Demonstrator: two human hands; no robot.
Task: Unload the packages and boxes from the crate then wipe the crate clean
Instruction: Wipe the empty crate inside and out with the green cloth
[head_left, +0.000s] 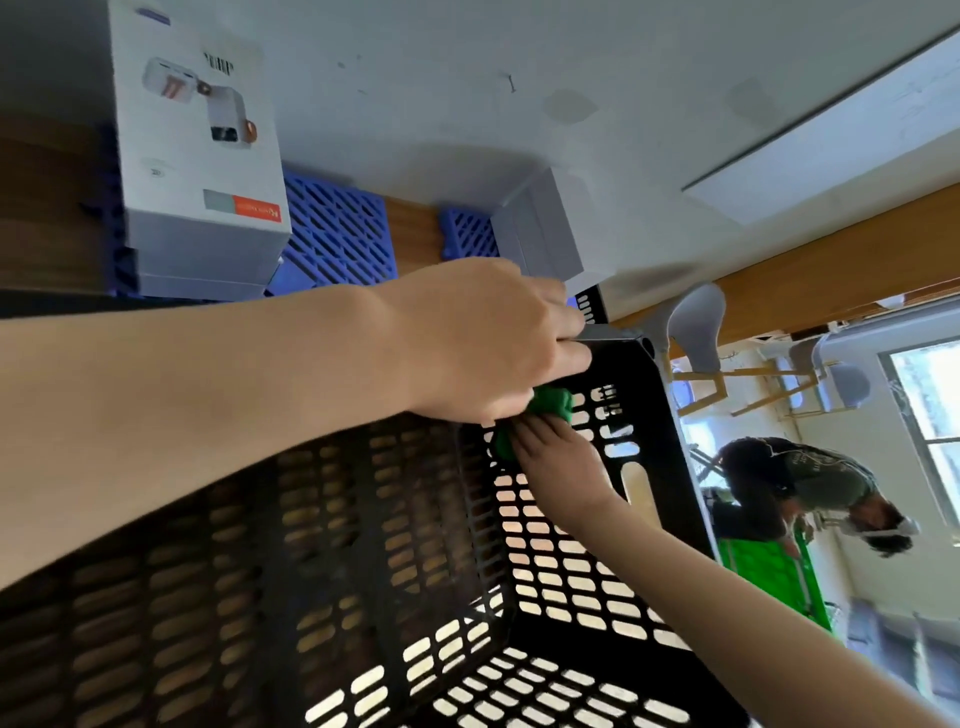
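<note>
The black slotted crate (363, 545) fills the lower view, and nothing lies inside it. My left hand (488, 338) reaches in from the left and grips the crate's top rim near its far corner. My right hand (558, 460) comes up from the lower right, inside the crate. It holds a bunched green cloth (553, 402) against the inner side wall, just below my left hand. My right fingertips are hidden by the cloth and my left hand. A white product box (202, 145) and a grey box (540, 228) stand outside the crate.
The white box rests on a blue slotted crate (337, 234) on a wooden table (410, 228). A white wall is behind. At right are a white chair (696, 322), a person bent over a green crate (769, 577), and a window.
</note>
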